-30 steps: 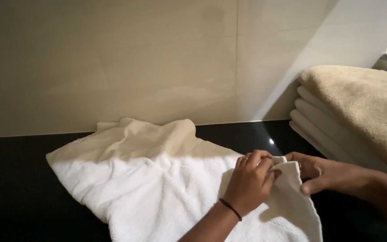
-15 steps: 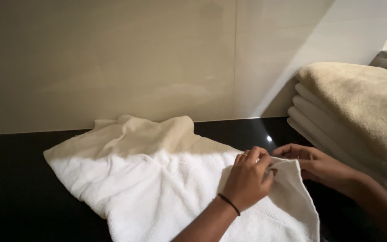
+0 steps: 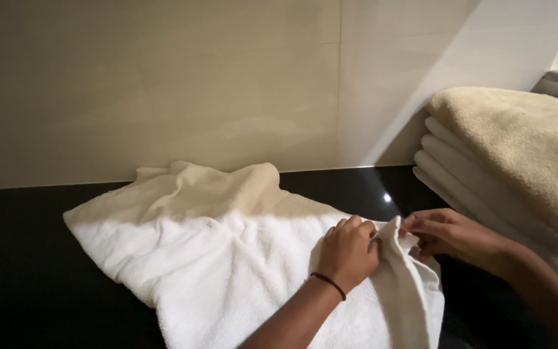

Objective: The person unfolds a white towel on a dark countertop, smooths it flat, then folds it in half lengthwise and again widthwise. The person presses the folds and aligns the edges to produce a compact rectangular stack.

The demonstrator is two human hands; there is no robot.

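A white towel (image 3: pixel 227 258) is spread, rumpled, across the dark counter (image 3: pixel 27 284), its far edge bunched against the tiled wall (image 3: pixel 163 84). The towel's right edge is gripped by both hands. The left hand (image 3: pixel 349 252) is curled into a loose fist on top of the cloth, fingers (image 3: pixel 356 227) pressed together and bent over a raised fold; a thin dark band (image 3: pixel 328 285) is worn at that wrist. The right hand (image 3: pixel 450 234) is held just beside it, to the right, with its fingers (image 3: pixel 414 226) pinching the same fold from the other side. The pinched fold is lifted slightly off the counter between the two hands, which are nearly touching. The rest of the towel is left lying flat, well lit at the front and shaded at the back. At the right, a stack of folded towels (image 3: pixel 505 161) is seen on the counter, beige on top, paler ones underneath, near the right forearm; whether the forearm touches it cannot be told. A small light glint (image 3: pixel 387 198) is reflected on the counter between towel and stack.
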